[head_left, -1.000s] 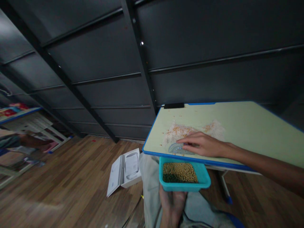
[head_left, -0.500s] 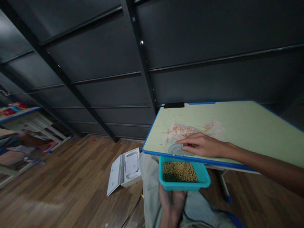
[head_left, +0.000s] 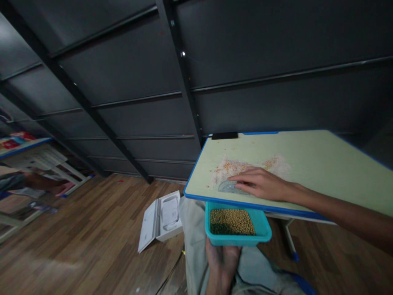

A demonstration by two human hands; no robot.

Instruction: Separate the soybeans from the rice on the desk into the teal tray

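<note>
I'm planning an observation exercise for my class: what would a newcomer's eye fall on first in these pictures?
Probably the turquoise tray of beige beans and dark green beans, supported from below by the left grip at the tabletop's near edge. Next, the right grip on the tabletop, partly covering a clear protractor beside scattered white grains and orange bits.

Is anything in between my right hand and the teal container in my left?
Yes: the table's blue near edge runs between your right hand, partly over the clear protractor, and the teal container, supported from below by your left hand.
</note>
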